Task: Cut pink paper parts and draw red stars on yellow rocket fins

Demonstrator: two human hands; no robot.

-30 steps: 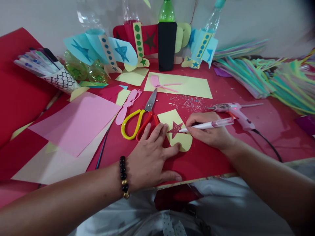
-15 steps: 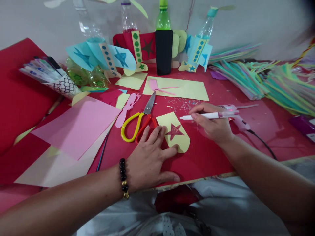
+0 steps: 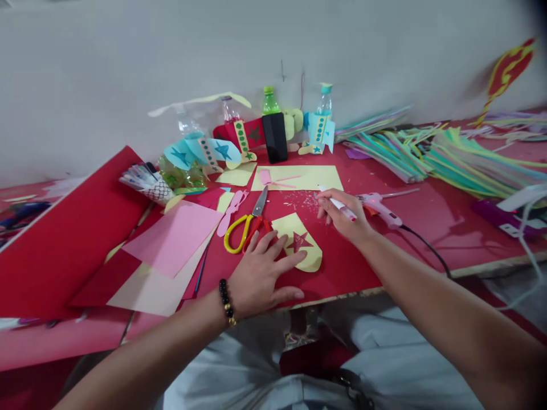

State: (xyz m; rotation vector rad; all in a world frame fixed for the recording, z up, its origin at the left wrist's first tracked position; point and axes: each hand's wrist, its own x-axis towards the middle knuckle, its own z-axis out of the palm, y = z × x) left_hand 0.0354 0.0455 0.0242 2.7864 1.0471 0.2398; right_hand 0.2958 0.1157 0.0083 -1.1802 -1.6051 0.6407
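Observation:
Fingers spread, my left hand (image 3: 262, 270) lies on the red table, its fingertips on the left part of a pale yellow paper piece (image 3: 315, 257). A dark red star (image 3: 299, 242) is coloured on that piece. My right hand (image 3: 345, 213) is closed around a white marker pen (image 3: 343, 209), held right of the paper with its tip clear of it. Scissors (image 3: 249, 223) with one yellow and one red handle lie just beyond my left fingers, which partly cover the red handle. A pink paper cutout (image 3: 231, 213) is left of the scissors.
Bottles dressed in paper, one with a blue cap (image 3: 326, 90), stand along the wall beside a black phone (image 3: 274, 136). A pink glue gun (image 3: 382, 209) with its cord lies right. Pipe cleaners (image 3: 384, 151) heap behind it. Pink paper (image 3: 177, 233) and a pen holder (image 3: 156, 189) are left.
The camera view has shifted, showing more of the wall and table sides. My right hand has turned the marker, its tip now pointing up and away. My left hand stays on the paper.

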